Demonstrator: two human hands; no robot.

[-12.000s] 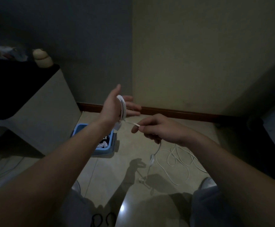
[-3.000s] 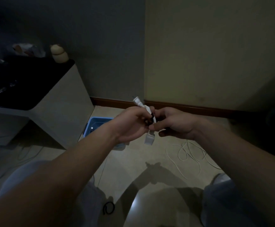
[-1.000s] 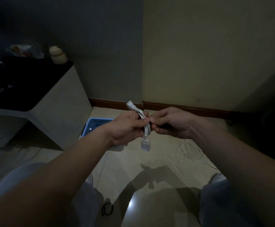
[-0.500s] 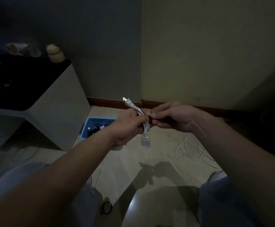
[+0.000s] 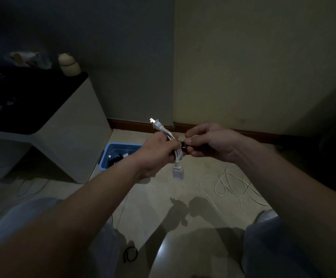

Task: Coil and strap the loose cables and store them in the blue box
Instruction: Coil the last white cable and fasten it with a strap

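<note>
Now the white power cable [image 5: 175, 151] is a tight bundle in the left hand [image 5: 159, 151], whose grip is closed around its middle. Twelve seconds ago the same cable was only loops around that hand's open palm, with its tail trailing to the floor. The two-pin plug [image 5: 156, 123] sticks up and away from the fist, and the socket end [image 5: 177, 173] hangs below it.

The right hand [image 5: 209, 143] sits just beside the bundle, thumb and forefinger pinched shut on a short black strap [image 5: 184, 145] at the bundle's waist. Half a second ago the hands looked almost the same, so the strapping seems to be in its last stage; whether the strap is fully fastened cannot be seen.

The blue box [image 5: 123, 146] stands open on the floor below and left of the hands, partly hidden by the left forearm, with dark and white items already inside. It sits close against the pale side of a cabinet [image 5: 79, 137], so the likely clear way in is from above.

To the right, a thin white cable [image 5: 231, 189] lies loose on the tiles, well apart from the box and not yet coiled. A small black strap [image 5: 130, 254] lies on the floor near the person's knees. The floor between the knees and the wall is otherwise open.
</note>
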